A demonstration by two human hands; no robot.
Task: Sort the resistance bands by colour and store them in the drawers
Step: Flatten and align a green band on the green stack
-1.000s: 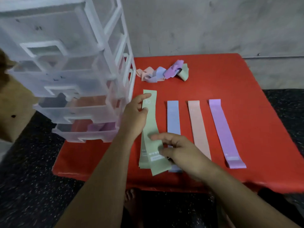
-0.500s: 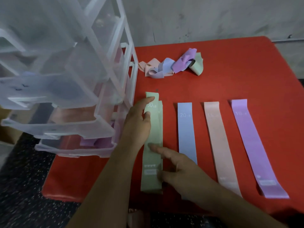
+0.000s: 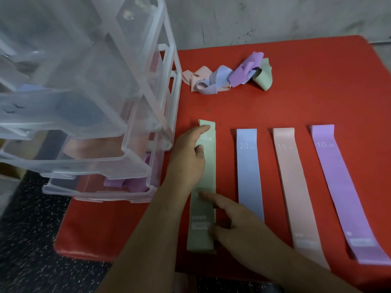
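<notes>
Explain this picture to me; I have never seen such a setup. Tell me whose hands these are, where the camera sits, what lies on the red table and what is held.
No machine here: a person works bare-handed, and the single camera sits on their head, looking down. The left hand and right hand both press flat on a long sage-green elastic band marked 30 LB; neither grips it. Beside it on the red table lie a light blue band, a pink band and a purple band, side by side, apart. Farther back sits a tangled pile of bands in the same colours. At the left stands a clear plastic drawer unit; purple bands show in its lowest drawer.
</notes>
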